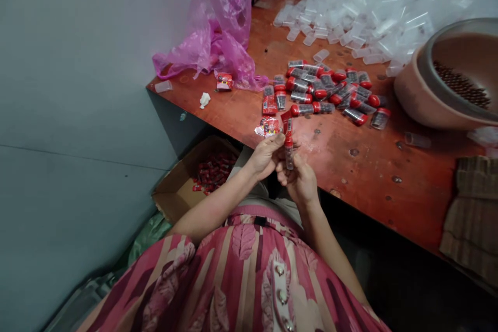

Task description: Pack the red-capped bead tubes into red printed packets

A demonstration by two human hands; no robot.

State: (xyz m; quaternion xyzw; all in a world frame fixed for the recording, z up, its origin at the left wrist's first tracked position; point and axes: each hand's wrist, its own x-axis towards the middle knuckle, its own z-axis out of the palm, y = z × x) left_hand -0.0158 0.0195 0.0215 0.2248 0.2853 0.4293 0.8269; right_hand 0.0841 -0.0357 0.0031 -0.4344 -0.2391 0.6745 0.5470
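Red packet (288,127) and clear tube (289,160), lined up end to end, are held at the front edge of the worktop (365,181), near a flat printed wrapper (268,126). The packet is pinched by the left hand (269,154), thumb and fingers nearly closed; the tube's lower end is gripped in the curled fingers of the right hand (301,179). Whether the packet is seated in the tube's mouth cannot be told. Red-capped tubes (327,82) are heaped mid-worktop; clear cups (350,15) are piled along its back edge. Step in hand, as judged: packet and tube being fitted together. For the next move, steady tube support and straight, light pressure are called for.
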